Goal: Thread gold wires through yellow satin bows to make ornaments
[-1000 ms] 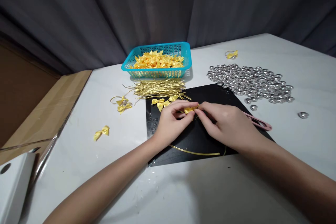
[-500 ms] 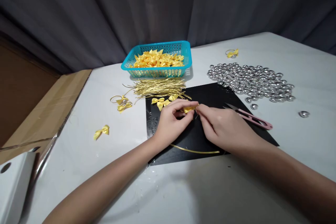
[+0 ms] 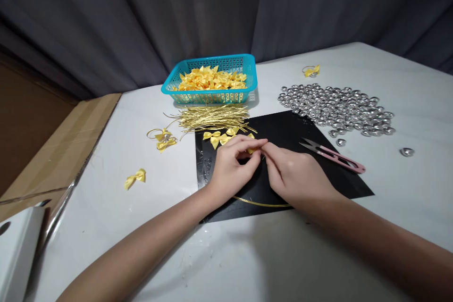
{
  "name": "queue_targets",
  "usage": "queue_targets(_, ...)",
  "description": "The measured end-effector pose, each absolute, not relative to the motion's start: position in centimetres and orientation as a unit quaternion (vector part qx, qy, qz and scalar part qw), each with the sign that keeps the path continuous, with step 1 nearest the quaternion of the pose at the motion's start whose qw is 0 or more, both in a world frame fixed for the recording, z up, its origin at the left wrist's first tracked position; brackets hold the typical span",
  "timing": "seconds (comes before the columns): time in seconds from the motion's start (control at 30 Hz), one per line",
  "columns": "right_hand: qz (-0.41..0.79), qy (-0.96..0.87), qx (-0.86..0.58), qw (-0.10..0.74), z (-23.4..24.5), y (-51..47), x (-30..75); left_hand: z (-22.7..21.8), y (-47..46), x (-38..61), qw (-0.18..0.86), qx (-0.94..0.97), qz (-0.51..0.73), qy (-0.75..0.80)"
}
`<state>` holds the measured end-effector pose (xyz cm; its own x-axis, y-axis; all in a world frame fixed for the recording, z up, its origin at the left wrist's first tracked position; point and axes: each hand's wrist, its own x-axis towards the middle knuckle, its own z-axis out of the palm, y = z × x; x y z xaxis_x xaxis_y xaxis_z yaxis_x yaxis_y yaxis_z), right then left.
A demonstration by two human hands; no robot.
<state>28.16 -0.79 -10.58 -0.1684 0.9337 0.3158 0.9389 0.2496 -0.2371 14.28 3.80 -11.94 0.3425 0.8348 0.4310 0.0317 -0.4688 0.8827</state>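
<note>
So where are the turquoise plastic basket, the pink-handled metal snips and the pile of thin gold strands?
Turquoise plastic basket (image 3: 208, 91), head view: front rim.
Pink-handled metal snips (image 3: 338, 158), head view: pink handle.
Pile of thin gold strands (image 3: 214, 117), head view: middle of the heap.

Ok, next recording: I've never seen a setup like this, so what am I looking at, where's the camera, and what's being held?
There's no machine here, just a person's two bare hands. One camera, worn on the head, looks forward and down, so every picture shares that view.

The left hand pinches a yellow bow, mostly hidden by fingers. The right hand meets it there; whatever its fingertips grip is too small to tell.

Beneath them, a black mat lies on a white table. Pink-handled snips rest beside the right hand. Beyond the hands are gold strands and a teal basket of yellow bows; silver beads are spread at the right.
</note>
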Motion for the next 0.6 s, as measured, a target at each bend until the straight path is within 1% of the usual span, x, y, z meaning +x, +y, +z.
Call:
queue_targets(0.3,0.081,-0.753,-0.606,0.244,-9.3,-0.2,28.8,-11.7,4.1,14.3,0.475,0.649,0.471,0.362)
queue_targets(0.6,0.086,-0.759,-0.596,0.250,-9.8,-0.3,28.7,-11.7,4.1,14.2,0.464,0.661,0.470,0.357)
